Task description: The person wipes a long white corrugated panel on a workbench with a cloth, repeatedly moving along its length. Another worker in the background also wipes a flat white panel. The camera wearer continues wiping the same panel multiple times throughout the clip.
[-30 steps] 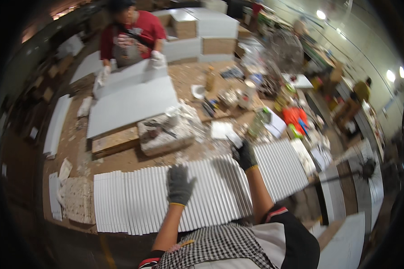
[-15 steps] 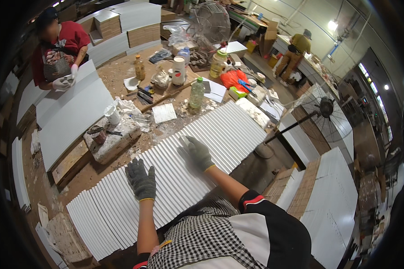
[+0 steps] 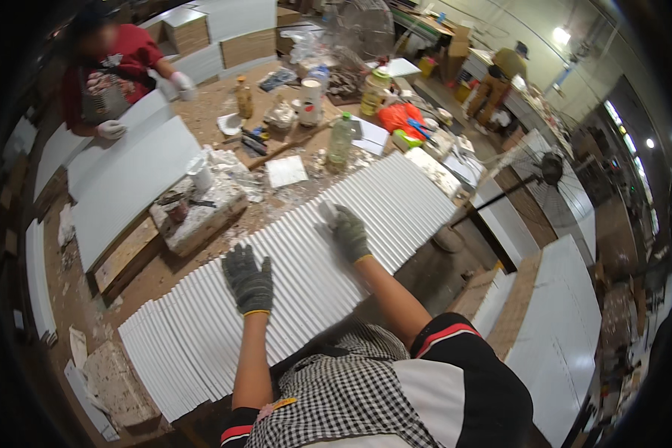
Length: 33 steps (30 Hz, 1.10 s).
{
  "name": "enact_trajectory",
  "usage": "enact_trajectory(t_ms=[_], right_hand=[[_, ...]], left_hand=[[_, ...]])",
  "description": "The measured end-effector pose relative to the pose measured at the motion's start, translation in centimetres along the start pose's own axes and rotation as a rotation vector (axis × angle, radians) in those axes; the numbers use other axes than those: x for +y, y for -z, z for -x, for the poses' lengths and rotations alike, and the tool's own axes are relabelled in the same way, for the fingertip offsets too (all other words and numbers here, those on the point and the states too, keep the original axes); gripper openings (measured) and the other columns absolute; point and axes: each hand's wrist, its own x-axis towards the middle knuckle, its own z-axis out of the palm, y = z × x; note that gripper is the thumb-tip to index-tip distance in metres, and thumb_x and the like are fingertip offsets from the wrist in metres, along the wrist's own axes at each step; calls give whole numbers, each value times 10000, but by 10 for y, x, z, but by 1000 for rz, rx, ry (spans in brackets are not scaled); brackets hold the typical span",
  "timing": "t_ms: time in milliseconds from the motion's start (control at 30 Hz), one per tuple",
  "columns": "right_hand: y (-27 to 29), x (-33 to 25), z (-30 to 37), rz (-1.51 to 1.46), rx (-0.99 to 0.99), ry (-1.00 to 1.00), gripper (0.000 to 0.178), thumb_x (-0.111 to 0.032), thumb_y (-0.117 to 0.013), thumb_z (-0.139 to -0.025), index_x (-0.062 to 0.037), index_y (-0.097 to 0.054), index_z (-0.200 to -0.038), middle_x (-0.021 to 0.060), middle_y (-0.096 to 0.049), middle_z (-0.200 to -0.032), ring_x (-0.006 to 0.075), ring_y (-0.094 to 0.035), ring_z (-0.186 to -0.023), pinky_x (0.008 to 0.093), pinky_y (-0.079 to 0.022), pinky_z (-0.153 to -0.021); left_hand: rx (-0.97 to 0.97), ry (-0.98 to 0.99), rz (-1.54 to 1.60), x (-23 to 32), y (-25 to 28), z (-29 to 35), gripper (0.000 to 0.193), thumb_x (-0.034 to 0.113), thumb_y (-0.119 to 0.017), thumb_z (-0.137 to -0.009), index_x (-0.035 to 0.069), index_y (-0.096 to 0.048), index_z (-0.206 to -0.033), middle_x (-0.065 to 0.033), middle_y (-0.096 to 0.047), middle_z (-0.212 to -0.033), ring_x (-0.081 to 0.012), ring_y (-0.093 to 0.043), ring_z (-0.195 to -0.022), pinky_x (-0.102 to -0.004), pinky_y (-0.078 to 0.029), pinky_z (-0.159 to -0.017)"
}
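On a dusty, cluttered workbench (image 3: 201,112) in a workshop, left hand (image 3: 249,280) lies fingers spread, right hand (image 3: 349,233) fingers together, on the white ribbed panel (image 3: 299,276).

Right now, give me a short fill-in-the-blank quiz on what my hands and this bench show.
1. Both hands rest on a white ____ panel.
2. The left hand lies flat with its fingers ____.
3. Each hand, like the right hand, wears a grey ____.
4. The person across the bench wears a ____ shirt.

Missing: ribbed; spread; glove; red

hands (image 3: 299,257) on ribbed panel (image 3: 291,284) | bottles (image 3: 340,138) behind panel | flat board (image 3: 127,187) behind-left
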Motion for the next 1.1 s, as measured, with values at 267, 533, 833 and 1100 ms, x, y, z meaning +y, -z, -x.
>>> enact_trajectory(t_ms=[267,533,833,1100], right_hand=[[2,44,-22,134,55,69,408,-265,-508,-1093,-4,-700,-1342,141,-746,-942,229,-701,-808,397,-562,-732],[5,-10,-2,-119,-16,-132,423,-292,-505,-1120,-14,-692,-1378,11,-667,-817,89,-547,-646,298,-479,-592],[16,-15,-13,227,-67,95,404,-321,-591,-1088,-45,-638,-1380,20,-649,-879,119,-592,-716,297,-504,-639],[153,-39,-20,-1170,373,-221,326,-366,-642,-1065,-72,-627,-1205,110,-668,-955,190,-642,-789,274,-563,-660]], left_hand=[[62,6,74,3,9,-1,556,389,-741,-990,40,-639,-1411,-209,-599,-1514,-418,-504,-1436,-576,-300,-1293],[46,10,59,7,11,0,566,398,-700,-1031,51,-602,-1467,-187,-575,-1552,-405,-475,-1476,-559,-303,-1295],[92,1,111,-4,-7,4,579,361,-751,-1001,55,-628,-1477,-196,-566,-1599,-402,-483,-1505,-541,-294,-1324],[-1,25,60,-7,-14,1,494,284,-735,-1026,44,-661,-1452,-188,-569,-1599,-381,-484,-1510,-517,-297,-1324]])
